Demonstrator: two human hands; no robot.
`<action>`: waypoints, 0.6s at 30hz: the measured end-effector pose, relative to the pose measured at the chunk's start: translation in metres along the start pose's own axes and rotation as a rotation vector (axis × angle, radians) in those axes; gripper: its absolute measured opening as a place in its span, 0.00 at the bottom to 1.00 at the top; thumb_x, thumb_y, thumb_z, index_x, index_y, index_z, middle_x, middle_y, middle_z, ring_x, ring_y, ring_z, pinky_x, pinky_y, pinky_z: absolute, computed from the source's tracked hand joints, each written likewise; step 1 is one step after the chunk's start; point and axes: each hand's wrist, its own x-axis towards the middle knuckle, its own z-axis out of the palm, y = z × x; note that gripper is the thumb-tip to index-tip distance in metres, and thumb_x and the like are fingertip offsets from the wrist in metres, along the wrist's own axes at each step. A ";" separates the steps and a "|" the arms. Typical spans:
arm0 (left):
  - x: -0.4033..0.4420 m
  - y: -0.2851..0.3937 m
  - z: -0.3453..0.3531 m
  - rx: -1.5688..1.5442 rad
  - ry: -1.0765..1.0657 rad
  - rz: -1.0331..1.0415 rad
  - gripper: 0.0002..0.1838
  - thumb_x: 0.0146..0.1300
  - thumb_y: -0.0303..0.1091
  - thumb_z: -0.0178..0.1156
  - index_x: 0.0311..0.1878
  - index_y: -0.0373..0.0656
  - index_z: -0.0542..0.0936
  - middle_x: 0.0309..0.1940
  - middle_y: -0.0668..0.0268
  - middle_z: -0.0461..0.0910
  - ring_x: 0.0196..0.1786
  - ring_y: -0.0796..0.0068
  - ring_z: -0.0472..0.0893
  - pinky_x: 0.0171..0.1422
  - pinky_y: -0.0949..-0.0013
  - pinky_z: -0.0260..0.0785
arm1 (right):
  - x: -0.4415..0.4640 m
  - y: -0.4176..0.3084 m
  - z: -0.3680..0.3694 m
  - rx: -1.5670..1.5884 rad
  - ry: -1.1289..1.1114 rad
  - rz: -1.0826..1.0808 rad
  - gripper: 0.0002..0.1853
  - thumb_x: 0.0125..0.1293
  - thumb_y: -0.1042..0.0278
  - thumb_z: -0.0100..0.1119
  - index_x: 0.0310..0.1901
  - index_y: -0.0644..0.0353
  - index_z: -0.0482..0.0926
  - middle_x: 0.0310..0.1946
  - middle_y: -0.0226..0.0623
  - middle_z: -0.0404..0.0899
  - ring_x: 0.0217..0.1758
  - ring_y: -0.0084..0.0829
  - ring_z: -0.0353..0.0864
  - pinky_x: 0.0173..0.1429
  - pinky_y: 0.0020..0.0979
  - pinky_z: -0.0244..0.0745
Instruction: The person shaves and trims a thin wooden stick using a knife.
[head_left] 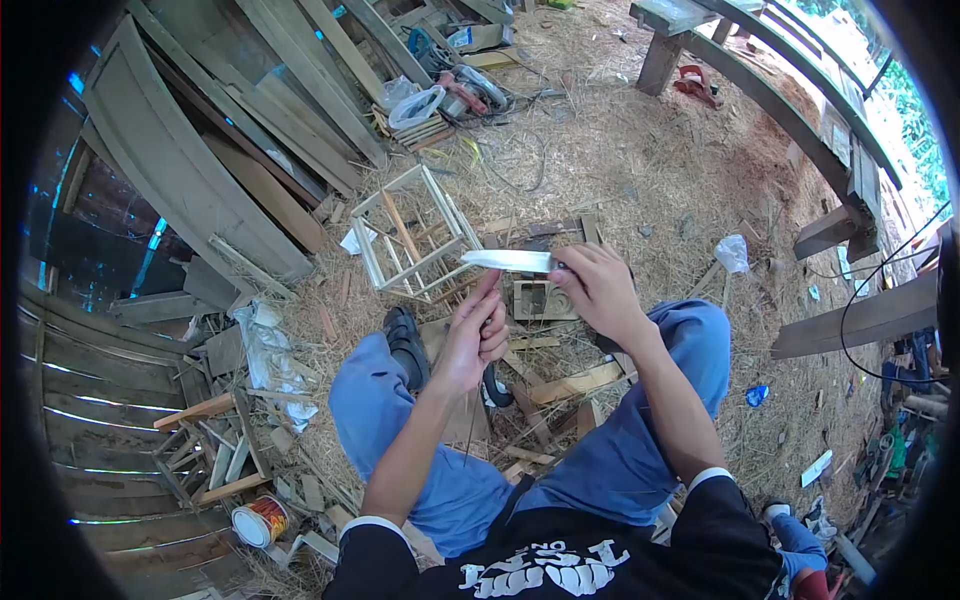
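My right hand (602, 287) is closed around the handle of a knife (512, 261), whose broad, bright blade points left. My left hand (478, 338) is closed, with its thumb and index finger up by the underside of the blade. A thin dark stick (470, 432) runs down from the left fist toward my lap; its upper end is hard to make out against the fingers. Whether the blade touches the stick or a fingertip I cannot tell. Just beyond my hands stands a small slatted wooden frame (407, 268), and below the knife lies a pale boxy block (541, 300).
Planks and panels (180, 170) lean at the left. A power tool (462, 92) with cords lies ahead. A wooden bench (780, 80) stands at the right. Wood offcuts (577, 384) lie between my legs, a paint can (260, 521) lower left. Another person's leg (797, 543) shows lower right.
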 end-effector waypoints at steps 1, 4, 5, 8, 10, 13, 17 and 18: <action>0.002 -0.002 0.001 0.001 0.015 -0.020 0.21 0.80 0.36 0.46 0.73 0.58 0.68 0.20 0.77 0.55 0.16 0.88 0.51 0.18 0.80 0.42 | 0.002 0.000 0.002 0.018 -0.014 -0.031 0.11 0.69 0.59 0.59 0.44 0.58 0.79 0.32 0.38 0.79 0.38 0.41 0.77 0.46 0.41 0.67; 0.006 -0.008 -0.004 -0.015 -0.035 -0.023 0.08 0.79 0.39 0.49 0.54 0.56 0.76 0.20 0.78 0.54 0.17 0.88 0.52 0.19 0.78 0.40 | 0.001 -0.002 0.012 0.066 -0.098 -0.048 0.13 0.70 0.60 0.57 0.48 0.61 0.78 0.38 0.42 0.80 0.43 0.45 0.78 0.49 0.43 0.69; 0.007 -0.007 -0.006 -0.029 -0.038 -0.041 0.09 0.79 0.39 0.49 0.56 0.56 0.76 0.20 0.78 0.54 0.17 0.88 0.52 0.19 0.78 0.40 | 0.000 -0.004 0.016 0.101 -0.108 -0.056 0.15 0.71 0.60 0.56 0.50 0.62 0.78 0.40 0.43 0.81 0.44 0.46 0.78 0.51 0.44 0.69; 0.003 -0.001 0.003 -0.083 -0.036 -0.088 0.15 0.80 0.38 0.49 0.66 0.58 0.74 0.20 0.79 0.52 0.17 0.88 0.51 0.19 0.78 0.40 | 0.004 -0.011 0.018 0.176 -0.086 -0.069 0.12 0.70 0.61 0.56 0.49 0.59 0.78 0.39 0.41 0.80 0.43 0.46 0.78 0.49 0.43 0.69; 0.001 -0.002 0.000 -0.050 -0.028 -0.071 0.18 0.80 0.38 0.49 0.69 0.59 0.72 0.20 0.79 0.51 0.17 0.88 0.51 0.18 0.78 0.40 | 0.005 -0.012 0.017 0.178 -0.103 -0.074 0.12 0.69 0.62 0.58 0.48 0.57 0.77 0.37 0.40 0.80 0.42 0.44 0.78 0.48 0.42 0.68; -0.001 -0.004 -0.003 -0.004 -0.043 -0.076 0.19 0.79 0.39 0.50 0.70 0.59 0.71 0.20 0.79 0.51 0.17 0.88 0.51 0.18 0.78 0.40 | 0.005 -0.008 0.011 0.126 -0.106 -0.113 0.12 0.67 0.61 0.60 0.48 0.56 0.78 0.34 0.38 0.78 0.40 0.42 0.77 0.47 0.41 0.67; -0.007 0.000 0.003 -0.002 -0.058 -0.100 0.19 0.79 0.40 0.50 0.70 0.59 0.71 0.21 0.79 0.51 0.17 0.88 0.50 0.18 0.79 0.40 | 0.007 -0.010 0.002 0.057 -0.095 -0.161 0.12 0.65 0.62 0.62 0.46 0.58 0.79 0.35 0.37 0.78 0.41 0.41 0.77 0.47 0.40 0.67; -0.006 -0.001 0.001 -0.018 -0.054 -0.105 0.20 0.79 0.40 0.49 0.71 0.59 0.70 0.21 0.79 0.51 0.17 0.88 0.50 0.18 0.79 0.40 | 0.007 -0.010 -0.001 0.045 -0.100 -0.163 0.11 0.65 0.63 0.63 0.45 0.59 0.80 0.36 0.38 0.78 0.42 0.41 0.77 0.48 0.39 0.68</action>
